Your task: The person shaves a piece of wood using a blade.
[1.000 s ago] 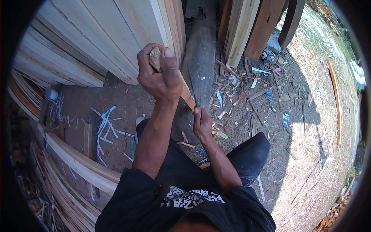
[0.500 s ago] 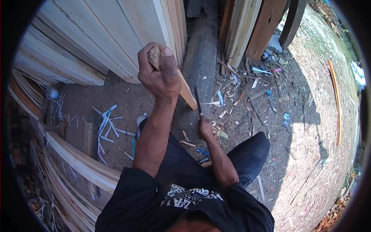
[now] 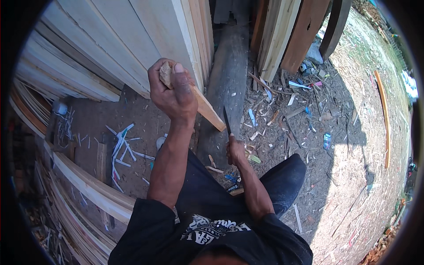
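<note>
A pale strip of wood (image 3: 208, 112) is gripped near its upper end by my left hand (image 3: 176, 95), fingers closed around it. That end is rough and broken and shows between thumb and fingers. Its lower end slants down toward a dark wooden beam (image 3: 227, 66) lying on the ground. My right hand (image 3: 235, 151) is closed round the handle of a knife (image 3: 227, 119). The dark, narrow blade points up and away, just right of the strip's lower end; whether they touch I cannot tell.
Pale boards (image 3: 119, 39) stand on end at the left, more planks (image 3: 276, 39) at the far right of the beam. Curved strips (image 3: 92, 190) lie lower left. Wood shavings and litter (image 3: 282, 110) cover the ground; a long stick (image 3: 383, 117) lies in sunlight.
My left hand has shifted left and slightly nearer with the wood strip. The right hand and knife have dropped a little nearer. A pale shaving beside the blade no longer shows there.
</note>
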The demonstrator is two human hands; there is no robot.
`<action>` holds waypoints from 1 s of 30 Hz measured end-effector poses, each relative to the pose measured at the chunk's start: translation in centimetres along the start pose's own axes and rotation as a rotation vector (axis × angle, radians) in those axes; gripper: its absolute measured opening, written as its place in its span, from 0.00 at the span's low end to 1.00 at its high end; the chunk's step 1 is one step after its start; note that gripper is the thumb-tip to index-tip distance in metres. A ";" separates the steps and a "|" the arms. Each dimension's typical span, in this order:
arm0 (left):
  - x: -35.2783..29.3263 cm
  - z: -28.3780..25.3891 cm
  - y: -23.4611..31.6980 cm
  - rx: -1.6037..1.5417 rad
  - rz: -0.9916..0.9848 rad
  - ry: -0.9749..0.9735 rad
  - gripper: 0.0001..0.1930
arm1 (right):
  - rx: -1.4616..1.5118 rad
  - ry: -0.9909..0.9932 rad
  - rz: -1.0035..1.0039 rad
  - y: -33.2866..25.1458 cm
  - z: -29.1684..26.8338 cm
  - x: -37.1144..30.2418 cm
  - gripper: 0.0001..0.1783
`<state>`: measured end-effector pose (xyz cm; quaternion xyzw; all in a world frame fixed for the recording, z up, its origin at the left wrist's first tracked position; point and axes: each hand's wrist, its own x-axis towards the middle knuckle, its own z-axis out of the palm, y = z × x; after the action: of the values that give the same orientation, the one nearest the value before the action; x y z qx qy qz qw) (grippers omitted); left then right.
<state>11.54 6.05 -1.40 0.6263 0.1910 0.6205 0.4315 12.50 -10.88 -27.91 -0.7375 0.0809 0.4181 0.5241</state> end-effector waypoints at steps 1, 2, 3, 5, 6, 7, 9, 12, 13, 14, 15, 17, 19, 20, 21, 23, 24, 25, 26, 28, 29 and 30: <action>0.4 -0.4 -0.5 -0.003 -0.006 0.020 0.19 | 0.004 -0.062 -0.173 -3.1 0.1 -2.9 0.31; 0.0 -1.1 -0.5 0.035 -0.045 -0.004 0.19 | 0.016 -0.125 -0.339 -6.7 0.1 -5.8 0.31; -0.1 -0.9 -0.6 0.037 -0.067 0.005 0.19 | 0.091 -0.175 -0.469 -10.2 -0.5 -7.9 0.31; 0.3 0.0 -0.5 0.020 -0.067 0.044 0.19 | 0.244 -0.122 -0.770 -14.5 -1.3 -12.6 0.32; 0.1 0.3 -0.2 0.024 -0.072 0.028 0.18 | 0.414 -0.073 -1.073 -15.1 -1.4 -13.7 0.33; 0.3 0.8 0.1 0.020 -0.068 0.011 0.18 | 0.437 -0.030 -1.266 -13.7 -1.5 -13.3 0.33; 0.3 1.4 -0.4 -0.006 -0.031 0.006 0.17 | 0.168 0.112 -1.119 -7.4 -0.5 -9.1 0.32; -0.6 1.1 -1.2 -0.023 -0.004 0.000 0.16 | 0.037 -0.079 -0.169 -2.2 1.0 -3.5 0.31; -0.1 1.4 -1.4 -0.035 0.016 0.001 0.16 | 0.038 -0.081 -0.196 -5.2 0.8 -4.2 0.31; -0.5 1.2 -1.5 -0.031 -0.005 -0.005 0.16 | 0.079 -0.105 -0.201 -6.6 0.1 -5.8 0.30; -0.8 1.2 -1.7 -0.029 -0.015 -0.004 0.17 | 0.118 -0.130 -0.209 -8.1 -0.5 -7.9 0.30; 0.0 1.4 -1.6 -0.027 0.003 0.011 0.17 | 0.245 -0.099 -0.619 -14.2 -1.7 -13.0 0.34; 0.0 1.7 -1.1 -0.024 -0.011 0.000 0.17 | 0.498 -0.125 -1.138 -15.9 -2.7 -14.4 0.35; -0.2 1.6 -1.2 -0.019 -0.014 0.000 0.17 | 0.552 -0.105 -1.437 -14.5 -2.3 -12.6 0.35; -0.4 2.1 -1.1 -0.030 -0.022 -0.002 0.17 | 0.603 0.000 -1.530 -12.7 -1.2 -10.7 0.35; -0.7 2.9 -0.5 -0.053 -0.020 -0.013 0.17 | -0.192 0.101 -0.531 -2.4 -0.4 -2.8 0.30; -0.7 2.4 -0.2 -0.066 -0.017 -0.028 0.17 | -0.249 0.114 -0.559 -2.8 0.6 -3.2 0.29; -0.4 2.3 -0.1 -0.080 -0.013 -0.045 0.18 | -0.238 0.104 -0.577 -3.6 0.9 -3.1 0.29; 0.4 2.4 -0.1 -0.077 0.010 -0.045 0.18 | -0.147 0.007 -0.395 -4.5 0.6 -3.0 0.30; -0.7 1.4 -1.5 0.055 0.039 -0.026 0.17 | 0.047 -0.132 -0.150 -8.0 -0.9 -7.8 0.32; 0.2 0.5 -1.4 0.039 0.047 0.008 0.17 | 0.116 -0.127 -0.382 -11.1 -1.2 -10.5 0.33; 0.1 0.8 -1.2 0.031 0.030 0.004 0.17 | 0.207 -0.121 -0.585 -13.0 -2.3 -12.5 0.33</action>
<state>12.68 6.55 -2.15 0.6342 0.1921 0.6252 0.4122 12.97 -11.11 -9.74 -0.6460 -0.1238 0.2821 0.6984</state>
